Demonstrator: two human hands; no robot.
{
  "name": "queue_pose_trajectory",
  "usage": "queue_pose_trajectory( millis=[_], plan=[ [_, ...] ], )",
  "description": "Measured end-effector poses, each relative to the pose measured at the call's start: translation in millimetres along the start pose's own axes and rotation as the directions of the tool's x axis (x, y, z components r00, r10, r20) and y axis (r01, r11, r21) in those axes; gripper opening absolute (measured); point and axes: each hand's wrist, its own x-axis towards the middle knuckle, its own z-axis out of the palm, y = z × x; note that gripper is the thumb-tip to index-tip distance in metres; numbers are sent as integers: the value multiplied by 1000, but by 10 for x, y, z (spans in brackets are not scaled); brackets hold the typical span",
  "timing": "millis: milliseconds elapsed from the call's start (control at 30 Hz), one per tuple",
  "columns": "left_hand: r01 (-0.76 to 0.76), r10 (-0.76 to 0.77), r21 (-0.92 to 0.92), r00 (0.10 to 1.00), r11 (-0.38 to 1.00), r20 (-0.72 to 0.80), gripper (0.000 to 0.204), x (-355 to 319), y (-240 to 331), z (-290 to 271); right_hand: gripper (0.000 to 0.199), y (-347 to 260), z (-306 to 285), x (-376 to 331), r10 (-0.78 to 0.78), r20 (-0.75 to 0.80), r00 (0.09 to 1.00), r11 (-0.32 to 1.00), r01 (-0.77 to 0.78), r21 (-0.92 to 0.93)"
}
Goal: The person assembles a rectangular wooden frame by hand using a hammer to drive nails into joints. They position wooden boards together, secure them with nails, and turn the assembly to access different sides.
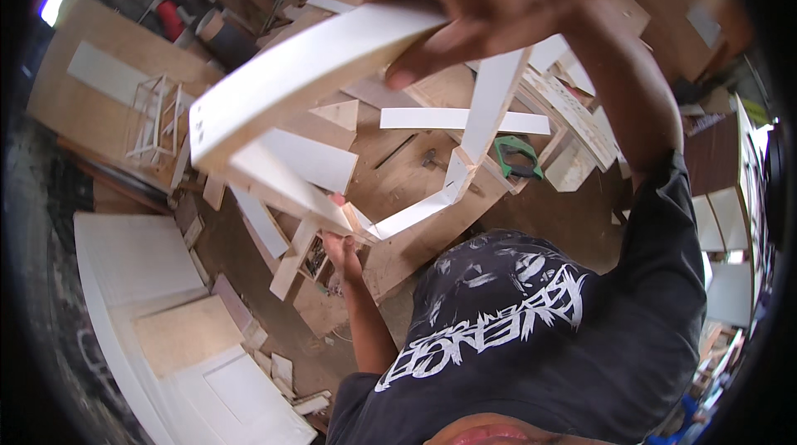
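Note:
A four-sided wooden frame (311, 67) with white-faced boards and raw wood edges is held tilted up over the workbench, close in front of me. My right hand (490, 1) is wrapped over its upper board, thumb on the inner edge. Down at the lower left corner, my left hand (340, 250) grips the frame, its fingers partly hidden by the wood. Through the frame a white strip (390, 119) shows on the bench. A saw with a green handle (518, 158) lies by the bench's near right edge, and what looks like a hammer (432, 159) rests farther in.
The brown plywood workbench (390, 266) carries more white offcuts (320, 154). White panels (137, 258) stand low on the left. A thin wire-like rack (154, 121) sits on a board at far left. Stacked boards (573, 113) and a cabinet (722, 212) are to the right.

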Motion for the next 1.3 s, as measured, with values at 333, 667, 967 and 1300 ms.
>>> queue_pose_trajectory(
  millis=[333, 667, 967, 1300],
  plan=[
    [25, -26, -81, 1000, 996, -14, 78, 134, -204, 398, 46, -135, 296, -64, 89, -191, 978, 966, -131, -221],
    [203, -193, 6, 942, 979, -273, 85, 162, -204, 153, 38, 450, 1985, -1600, 448, -876, 179, 721, -652, 236],
    [373, -343, -27, 820, 927, -459, 88, -17, -148, -104, 57, 774, 4871, -3401, 739, -372, -562, -173, -691, 702],
    [477, -432, -106, 653, 873, -622, 100, 101, 123, 529, 65, 1677, 4762, -3583, 901, -32, -433, -105, -289, 952]
  ],
)
